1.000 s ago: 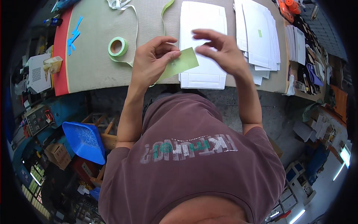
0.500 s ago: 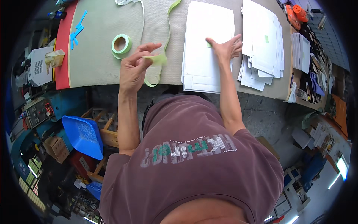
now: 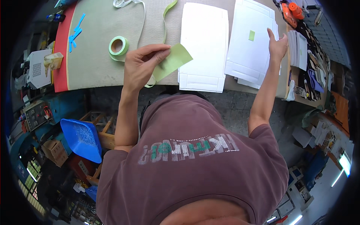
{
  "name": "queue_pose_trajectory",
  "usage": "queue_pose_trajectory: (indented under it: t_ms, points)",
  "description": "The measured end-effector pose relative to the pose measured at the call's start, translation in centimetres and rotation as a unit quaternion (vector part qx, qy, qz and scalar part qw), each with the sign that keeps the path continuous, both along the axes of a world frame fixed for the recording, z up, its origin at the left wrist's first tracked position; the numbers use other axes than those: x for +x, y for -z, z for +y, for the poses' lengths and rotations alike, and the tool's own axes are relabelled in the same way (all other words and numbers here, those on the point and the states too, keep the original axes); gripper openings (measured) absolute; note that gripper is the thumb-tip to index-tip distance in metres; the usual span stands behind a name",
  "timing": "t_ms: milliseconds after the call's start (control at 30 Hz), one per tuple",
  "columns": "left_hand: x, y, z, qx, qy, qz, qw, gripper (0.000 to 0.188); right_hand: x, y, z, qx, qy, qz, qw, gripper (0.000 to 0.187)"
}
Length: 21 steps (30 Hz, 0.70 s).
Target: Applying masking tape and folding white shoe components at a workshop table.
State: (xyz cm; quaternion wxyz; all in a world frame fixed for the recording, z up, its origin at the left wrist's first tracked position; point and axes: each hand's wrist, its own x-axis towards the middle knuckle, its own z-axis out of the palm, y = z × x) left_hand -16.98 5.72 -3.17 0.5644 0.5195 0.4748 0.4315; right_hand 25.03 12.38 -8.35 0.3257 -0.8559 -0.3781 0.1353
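Observation:
My left hand (image 3: 141, 65) pinches a piece of light green tape (image 3: 175, 60) between thumb and fingers, its free end pointing toward a stack of flat white cardboard sheets (image 3: 204, 45). To the right, my right hand (image 3: 278, 45) is at the right edge of a second white cardboard stack (image 3: 243, 60), with thumb and fingers apart. The top sheet there bears a small green tape patch (image 3: 251, 35). A green tape roll (image 3: 118, 46) lies left of my left hand. Its pale strip runs across the table and partly passes behind that hand.
The table (image 3: 93, 71) has a red left edge (image 3: 62, 71). Blue strips (image 3: 76, 33) lie on its left side. Beyond the right stack are upright white sheets (image 3: 298, 48) and an orange tool (image 3: 296, 10). A blue chair seat (image 3: 81, 138) stands at lower left.
My right hand has moved right, and the sheet with the green patch has gone from the left stack onto the right one. The tape piece in my left hand now spreads flat.

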Motion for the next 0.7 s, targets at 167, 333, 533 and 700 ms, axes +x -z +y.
queue_pose_trajectory:
  t_ms: [167, 333, 533, 700]
  points:
    - [1.3, -0.6, 0.5, -0.023, 0.047, 0.130, 0.990, 0.021, -18.0, -4.4, -6.3, 0.040, -0.495, 0.377, 0.782, 0.026]
    - [0.0, 1.9, 1.2, -0.084, -0.060, -0.019, 0.994, 0.020, -19.4, -4.8, -7.0, 0.409, -0.392, 0.193, 0.801, 0.014]
    - [-1.9, 3.4, 0.3, -0.051, -0.037, -0.208, 0.976, 0.025, -16.4, 13.5, -2.4, 0.045, -0.060, -0.304, 0.950, 0.045]
    - [-4.0, 7.9, -0.3, -0.032, -0.006, -0.459, 0.888, 0.030, -16.2, 11.5, -0.9, -0.205, -0.019, -0.136, 0.969, 0.069]
